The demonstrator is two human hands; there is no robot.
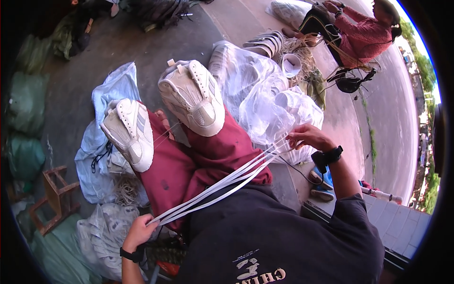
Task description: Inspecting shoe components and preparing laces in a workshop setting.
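Note:
Several flat white shoelaces (224, 180) stretch in a loose bundle across my lap. Their lower left end is pinched in my left hand (141, 230), fingers closed. My right hand (309, 137), raised further to the right, grips the other end between thumb and fingers. A beige and white sneaker (127, 132) rests on my left leg, and a second sneaker (193, 97) sits on my right leg near the knee. Both show bare eyelets with no lace threaded through. My legs are in dark red trousers (163, 182). Thin threads run between the two shoes.
Clear plastic bags (265, 94) of pale shoe parts lie beyond my right leg, beside stacked shoes (265, 43). A light blue sack (90, 156) and a small wooden stool (56, 201) stand left. Another person (357, 35) sits far right; blue shoes (321, 182) are nearby.

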